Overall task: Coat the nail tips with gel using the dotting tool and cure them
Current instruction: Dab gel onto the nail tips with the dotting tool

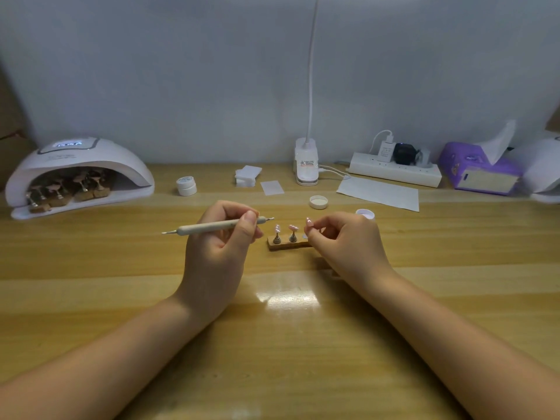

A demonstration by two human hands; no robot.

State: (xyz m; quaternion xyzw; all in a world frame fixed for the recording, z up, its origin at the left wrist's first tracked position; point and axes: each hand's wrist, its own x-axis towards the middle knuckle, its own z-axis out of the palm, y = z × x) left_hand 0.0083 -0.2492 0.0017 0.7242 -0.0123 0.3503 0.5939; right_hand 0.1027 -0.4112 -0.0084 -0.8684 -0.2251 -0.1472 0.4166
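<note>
My left hand [222, 237] grips a beige dotting tool [212, 228] held level, its metal tip pointing right toward the nail stand. A small wooden stand [285, 245] on the table carries two pink nail tips [292, 228] on metal pegs. My right hand [342, 237] pinches a third pink nail tip [308, 222] on its peg just above the stand's right end. An open gel pot [365, 214] peeks out behind my right hand, its lid [318, 202] lying apart. The white curing lamp [78, 177] at the far left is lit and holds several stands with tips.
A closed white jar [186, 185], a stack of wipes [248, 176], a single wipe [272, 187] and a paper sheet [378, 194] lie behind. A clip lamp [307, 165], power strip [394, 171], purple tissue box [478, 171] and another white device [545, 171] line the wall.
</note>
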